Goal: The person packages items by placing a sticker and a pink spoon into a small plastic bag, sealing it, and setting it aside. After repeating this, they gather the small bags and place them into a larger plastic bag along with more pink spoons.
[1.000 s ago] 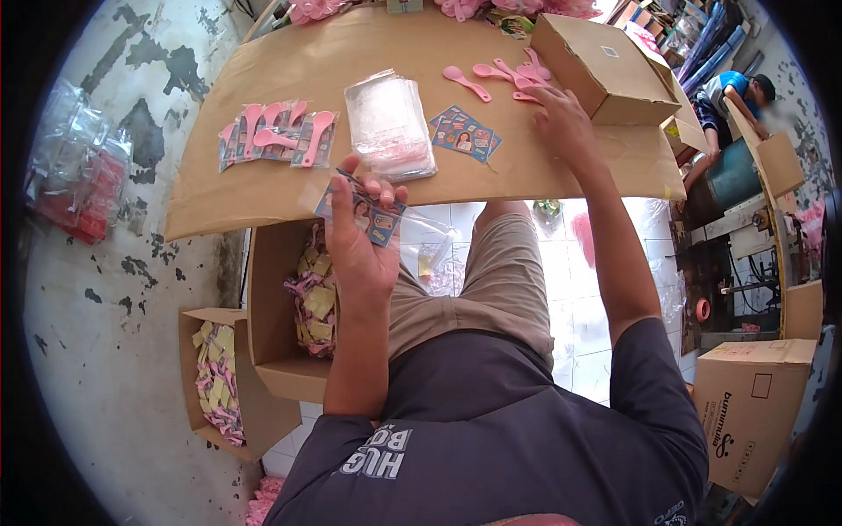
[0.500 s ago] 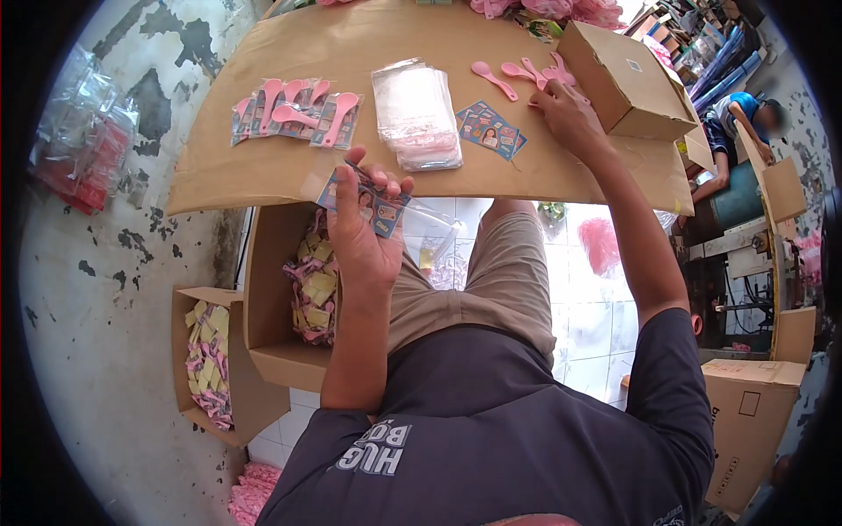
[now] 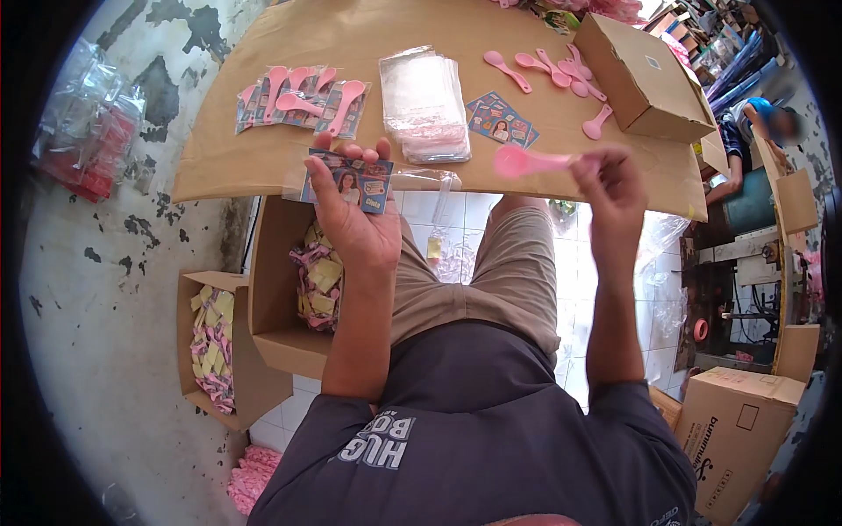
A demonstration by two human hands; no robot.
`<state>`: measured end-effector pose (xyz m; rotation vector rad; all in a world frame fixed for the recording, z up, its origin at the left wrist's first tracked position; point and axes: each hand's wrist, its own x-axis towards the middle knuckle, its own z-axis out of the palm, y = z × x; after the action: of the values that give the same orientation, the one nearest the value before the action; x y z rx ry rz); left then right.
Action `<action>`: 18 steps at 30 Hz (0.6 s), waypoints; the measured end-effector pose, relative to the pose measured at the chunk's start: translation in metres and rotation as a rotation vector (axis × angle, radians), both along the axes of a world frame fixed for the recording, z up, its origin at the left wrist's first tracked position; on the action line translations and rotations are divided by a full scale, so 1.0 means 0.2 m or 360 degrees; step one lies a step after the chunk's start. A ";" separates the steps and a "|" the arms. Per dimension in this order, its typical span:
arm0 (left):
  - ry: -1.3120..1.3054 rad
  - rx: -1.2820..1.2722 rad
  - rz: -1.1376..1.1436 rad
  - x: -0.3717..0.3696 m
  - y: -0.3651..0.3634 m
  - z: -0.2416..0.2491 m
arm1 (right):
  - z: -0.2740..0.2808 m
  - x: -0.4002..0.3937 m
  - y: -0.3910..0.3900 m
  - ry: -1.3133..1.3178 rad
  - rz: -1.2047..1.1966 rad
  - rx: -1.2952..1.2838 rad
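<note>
My left hand [image 3: 360, 215] is closed round a blue printed card [image 3: 374, 195] with a clear plastic bag [image 3: 425, 181] by it, palm up at the table's near edge. A pink spoon [image 3: 526, 162] is pinched by its handle in my right hand [image 3: 611, 188], its bowl pointing left; it is slightly blurred. Between the hands, farther back, lie a stack of clear bags [image 3: 425, 105] and a few loose blue cards [image 3: 500, 123]. Several loose pink spoons [image 3: 561, 74] lie at the right. At the left are several packed spoons with cards [image 3: 298, 101].
A cardboard box [image 3: 645, 79] stands at the table's right. Below the table's left side, one open box [image 3: 294, 351] and another box [image 3: 254, 377] hold packed pieces. Plastic bags [image 3: 88, 131] hang on the left wall. Another person [image 3: 745, 131] is at the far right.
My right hand has picked up a pink spoon from the loose ones and drawn it back toward me. My left hand has turned the card to face up more squarely.
</note>
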<state>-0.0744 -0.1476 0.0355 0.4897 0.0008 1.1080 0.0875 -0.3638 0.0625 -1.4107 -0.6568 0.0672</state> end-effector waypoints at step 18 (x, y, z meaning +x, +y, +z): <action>-0.0004 -0.0145 -0.0626 0.14 -0.31 0.00 | -0.10 -0.33 -0.04 0.0714 0.0804 0.0065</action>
<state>-0.0458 -0.2102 0.0354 0.3861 -0.0456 0.7196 0.0221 -0.3716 0.0423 -1.1087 -0.6164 0.7433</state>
